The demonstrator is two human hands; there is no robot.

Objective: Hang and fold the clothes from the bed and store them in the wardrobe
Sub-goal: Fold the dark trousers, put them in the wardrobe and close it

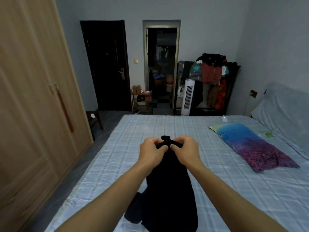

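Fingers of the left hand and right hand curled tight, pinching the top of the dark garment above the bed. It hung unfolded. The wardrobe stayed closed, so storing was left.

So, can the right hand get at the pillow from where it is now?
Probably not yet: the right hand is busy gripping the dark garment. The path over the bed to the pillow looks free.
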